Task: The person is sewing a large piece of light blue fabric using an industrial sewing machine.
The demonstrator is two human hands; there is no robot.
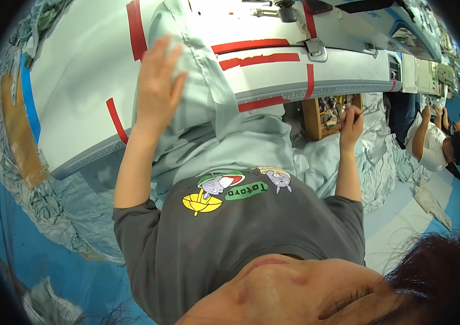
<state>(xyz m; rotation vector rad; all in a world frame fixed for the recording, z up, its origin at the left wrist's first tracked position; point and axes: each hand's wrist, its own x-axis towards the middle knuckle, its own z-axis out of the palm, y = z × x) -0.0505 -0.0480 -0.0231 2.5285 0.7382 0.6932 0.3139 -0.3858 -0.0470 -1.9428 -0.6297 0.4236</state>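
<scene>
Left hand (159,81) lay on the pale green fabric (203,81), fingers straight, thumb set apart, nothing gripped. Fabric ran across the white table (83,76), over its front edge and down to the lap. Right hand (351,124) was by the open wooden drawer (311,116) below the table edge, fingers curled; couldn't tell if they held anything. Drawer had small mixed items. Red tape strips (136,30) marked the tabletop.

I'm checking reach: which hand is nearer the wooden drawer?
Right: the right hand is by the right edge of the wooden drawer; the left hand lies farther left, on pale green fabric.
</scene>
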